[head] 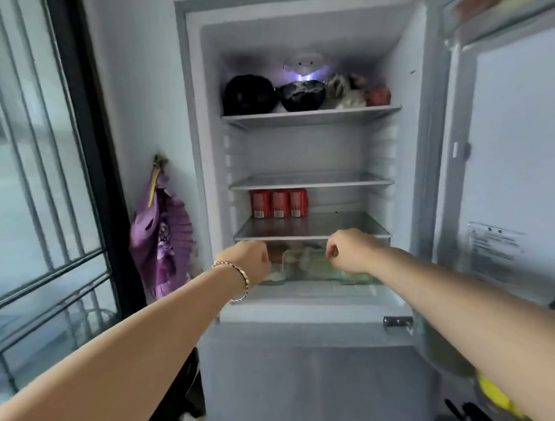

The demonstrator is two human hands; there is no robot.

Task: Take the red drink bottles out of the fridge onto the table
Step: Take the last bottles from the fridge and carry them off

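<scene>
Bare, sleeveless forearms; a thin gold chain bracelet (237,279) circles the left wrist.

One fridge (299,153) is open. In it are three shelves (310,116) (311,182) (311,228) and, under them, one clear drawer (303,269). Three red bottles (261,204) (280,204) (298,203) stand in a row at the left of the lowest shelf. Two dark bowls (249,94) (302,96) are on the top shelf, left. Two hands show: the left hand (251,261), with one bracelet (237,274), and the right hand (350,250). One purple bag (161,239) hangs left of the fridge.
</scene>
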